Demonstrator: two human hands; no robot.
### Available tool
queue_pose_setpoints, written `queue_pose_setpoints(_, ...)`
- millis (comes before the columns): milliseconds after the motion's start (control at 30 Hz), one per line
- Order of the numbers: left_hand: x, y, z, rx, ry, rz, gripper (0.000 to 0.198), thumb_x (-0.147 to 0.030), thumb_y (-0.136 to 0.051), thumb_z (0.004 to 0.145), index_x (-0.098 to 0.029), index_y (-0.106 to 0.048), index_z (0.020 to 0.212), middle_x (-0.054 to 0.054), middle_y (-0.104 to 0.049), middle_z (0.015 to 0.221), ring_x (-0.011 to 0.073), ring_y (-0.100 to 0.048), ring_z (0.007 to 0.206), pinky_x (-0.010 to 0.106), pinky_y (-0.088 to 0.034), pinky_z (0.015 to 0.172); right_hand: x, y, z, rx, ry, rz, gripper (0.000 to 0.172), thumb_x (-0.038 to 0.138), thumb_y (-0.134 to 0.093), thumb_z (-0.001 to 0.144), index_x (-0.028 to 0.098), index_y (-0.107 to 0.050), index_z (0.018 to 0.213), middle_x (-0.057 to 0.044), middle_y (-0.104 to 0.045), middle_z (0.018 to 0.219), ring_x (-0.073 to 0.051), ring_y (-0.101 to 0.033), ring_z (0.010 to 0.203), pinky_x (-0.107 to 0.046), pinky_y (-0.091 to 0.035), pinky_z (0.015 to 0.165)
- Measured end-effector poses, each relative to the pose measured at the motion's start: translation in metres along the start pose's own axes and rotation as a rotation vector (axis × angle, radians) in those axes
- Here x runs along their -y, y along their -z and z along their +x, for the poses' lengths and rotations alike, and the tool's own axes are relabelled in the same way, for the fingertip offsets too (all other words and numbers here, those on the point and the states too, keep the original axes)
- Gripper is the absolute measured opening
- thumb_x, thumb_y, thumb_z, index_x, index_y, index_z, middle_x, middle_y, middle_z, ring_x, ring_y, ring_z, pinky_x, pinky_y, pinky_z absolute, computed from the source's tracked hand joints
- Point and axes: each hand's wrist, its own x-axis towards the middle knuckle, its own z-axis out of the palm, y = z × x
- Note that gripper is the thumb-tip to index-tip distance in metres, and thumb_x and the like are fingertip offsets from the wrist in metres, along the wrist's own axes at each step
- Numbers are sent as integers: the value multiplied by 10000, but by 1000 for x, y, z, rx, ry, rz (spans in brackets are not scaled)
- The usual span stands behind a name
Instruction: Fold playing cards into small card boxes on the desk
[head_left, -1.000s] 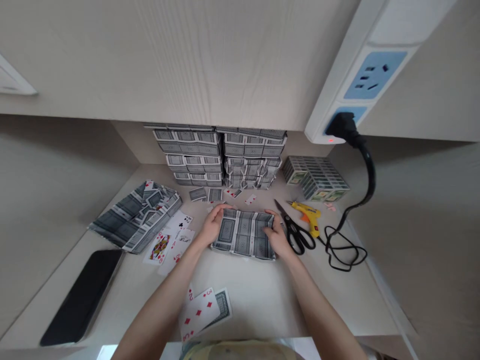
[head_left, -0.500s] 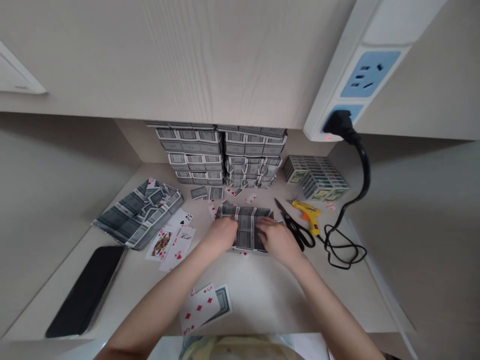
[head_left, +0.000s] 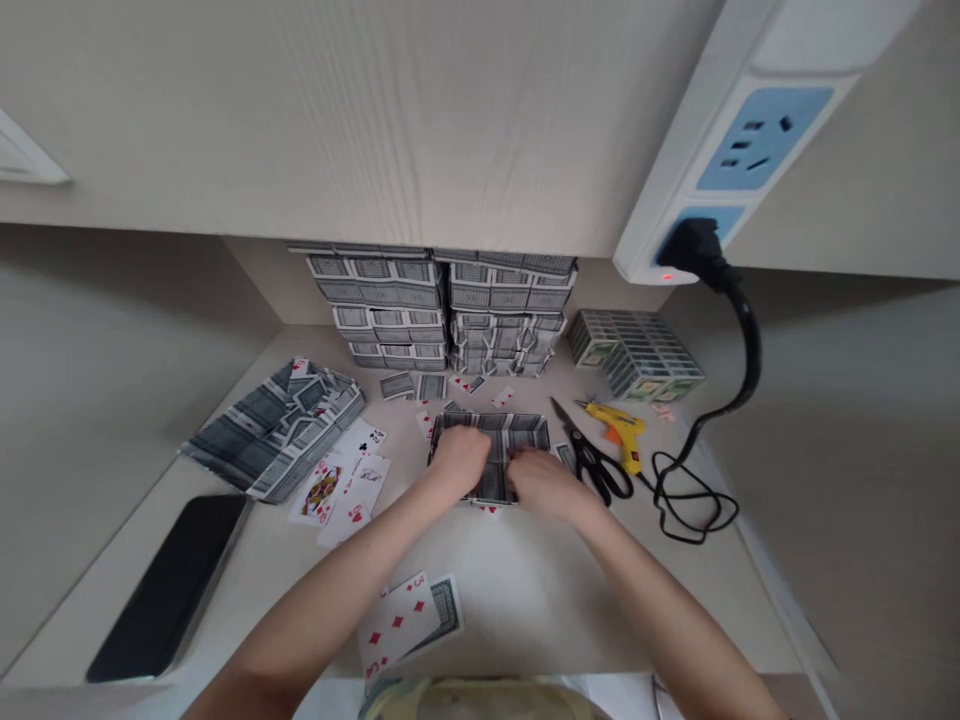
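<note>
A shallow open box made of playing cards (head_left: pixel 530 432), backs showing, lies on the desk in front of me. My left hand (head_left: pixel 461 462) reaches into its left half with the fingers curled closed; the fingertips are hidden behind the knuckles. Over the near right part of the box is my right hand (head_left: pixel 546 482), its fingers bent down inside and mostly out of sight. Whatever either hand pinches, if anything, cannot be made out. Black scissors (head_left: pixel 600 470) lie just right of the box, beside a yellow glue gun (head_left: pixel 619 425).
Stacked card-covered boxes (head_left: pixel 394 290) stand at the back. A larger folded card piece (head_left: pixel 277 430), loose cards (head_left: pixel 352 505) and a black phone (head_left: pixel 172 585) lie left. Cased card decks (head_left: pixel 637 350) sit back right. A black cable (head_left: pixel 750 340) hangs from a power strip (head_left: pixel 757 140).
My left hand has moved slightly right and up, further over the box. My right hand has shifted a little down and its spread fingers have curled in.
</note>
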Motion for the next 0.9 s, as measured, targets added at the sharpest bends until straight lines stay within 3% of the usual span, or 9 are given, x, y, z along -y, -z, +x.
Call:
queue_pose_setpoints(133, -1, -1, -5, 8, 6, 42, 172, -86, -493, 721, -68, -651, 787, 190, -649, 779, 285, -626, 824, 389, -485, 724, 3, 2, 2, 20, -123, -4, 216, 178, -510, 716, 77, -684, 795, -194, -669, 825, -270, -620, 808, -296, -432, 675)
queue_pose_setpoints(267, 1, -2, -13, -6, -3, 64, 216, -85, -486, 715, -93, -623, 882, 170, -642, 864, 262, -619, 842, 362, -489, 715, 4, -3, -1, -91, -239, 109, 260, 260, -453, 800, 132, -673, 848, -150, -672, 891, -237, -623, 829, -290, -430, 704)
queue_pose_setpoints(467, 8, -1, -18, -89, -80, 91, 303, -152, -556, 670, -121, -590, 970, 150, -611, 947, 264, -566, 947, 334, -478, 744, 6, -7, -20, -469, -199, 327, 268, 247, -436, 835, 190, -610, 1030, -70, -654, 996, -188, -602, 889, -277, -433, 775)
queue_pose_setpoints(667, 18, -2, -15, -81, -133, -32, 305, -148, -556, 661, -147, -606, 962, 129, -628, 959, 233, -601, 886, 312, -473, 751, -1, -19, -38, -662, -114, 528, 219, 225, -454, 828, 205, -634, 950, -49, -671, 919, -177, -609, 838, -293, -455, 760)
queue_pose_setpoints(767, 24, 4, -17, -117, -150, -201, 337, -159, -596, 642, -172, -613, 979, 97, -636, 998, 209, -596, 915, 288, -454, 806, 11, -24, -45, -761, -39, 598, 208, 211, -454, 825, 200, -633, 931, -53, -669, 862, -163, -605, 786, -282, -463, 719)
queue_pose_setpoints(833, 29, 12, -26, -176, -95, -372, 326, -211, -589, 676, -188, -608, 1000, 69, -653, 972, 185, -610, 870, 279, -463, 791, 26, -25, -49, -741, 27, 628, 200, 213, -451, 829, 201, -636, 906, -40, -662, 780, -147, -596, 709, -263, -460, 674)
queue_pose_setpoints(900, 35, 23, -41, -259, -27, -558, 288, -294, -544, 730, -198, -610, 993, 42, -672, 892, 161, -624, 788, 270, -481, 748, 46, -27, -50, -591, 149, 647, 198, 216, -451, 834, 209, -635, 908, -24, -656, 762, -132, -587, 687, -247, -452, 670)
